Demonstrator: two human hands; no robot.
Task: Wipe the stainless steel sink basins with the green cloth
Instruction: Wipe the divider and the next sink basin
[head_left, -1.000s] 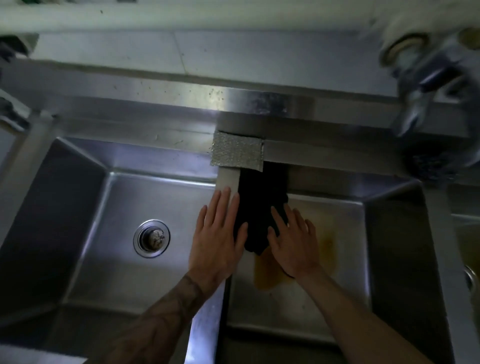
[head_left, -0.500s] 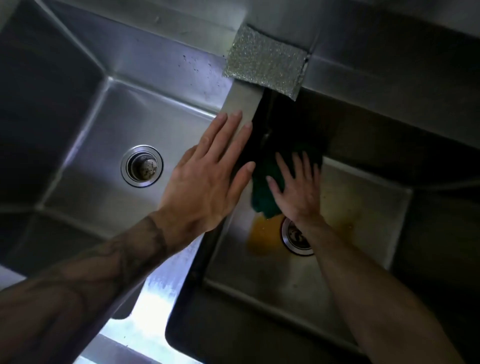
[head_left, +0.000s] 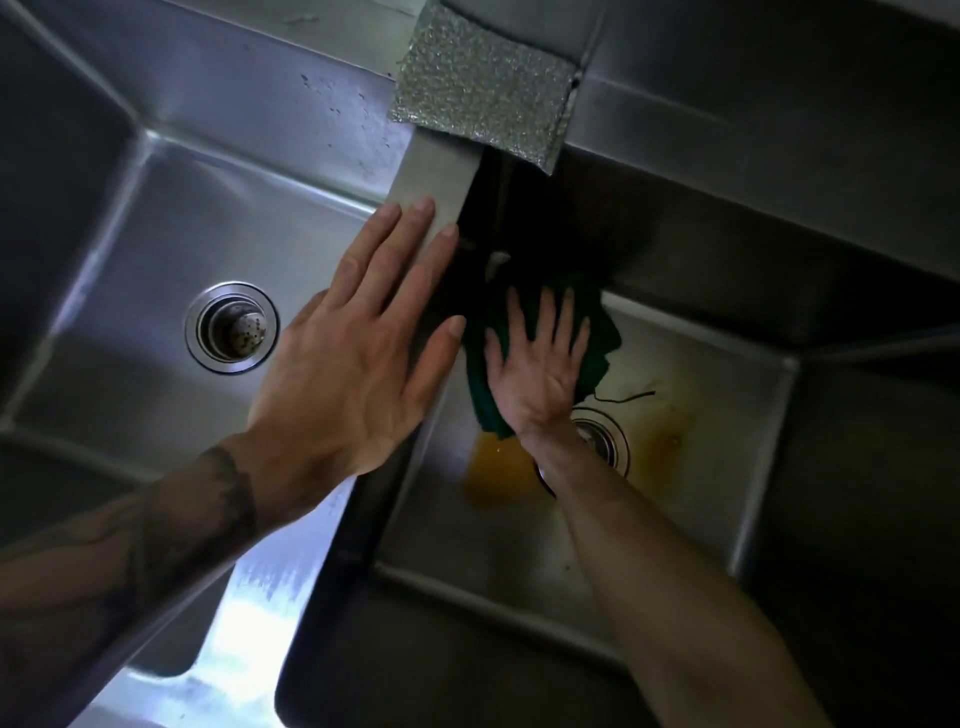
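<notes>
- The cloth (head_left: 600, 343) is lying in the right basin (head_left: 545, 545), bunched at the far corner of the floor, where the divider wall and the back wall are meeting.
- The right hand (head_left: 537, 374) is pressing the cloth down with the palm. Its fingers are straight and spread, and nothing is being pinched or curled round.
- The cloth is showing on both sides of that hand. Its near edge is touching an orange-brown stain (head_left: 498, 467).
- A fainter patch (head_left: 665, 431) is lying on the other side of the drain (head_left: 605, 441), apart from the cloth. The forearm is covering part of the drain.
- A dark thread (head_left: 623, 399) is lying on the floor just beside the cloth.
- The left hand (head_left: 353, 364) is resting flat on the divider (head_left: 436, 171), fingers straight and holding nothing. It appears to be bracing the person.
- A scouring pad (head_left: 483, 93) is lying across the far end of the divider and overhanging the right basin.
- The left basin (head_left: 156, 234) is showing specks on its back wall and a strainer (head_left: 232, 327) in its floor.
- Progress, as judged: wiping of the right basin is under way but looking far from finished, since both stain patches are showing on the floor.
- Left to do, as judged: the stained floor around the drain, the walls, then the left basin, whose specks are suggesting it is not yet wiped.
</notes>
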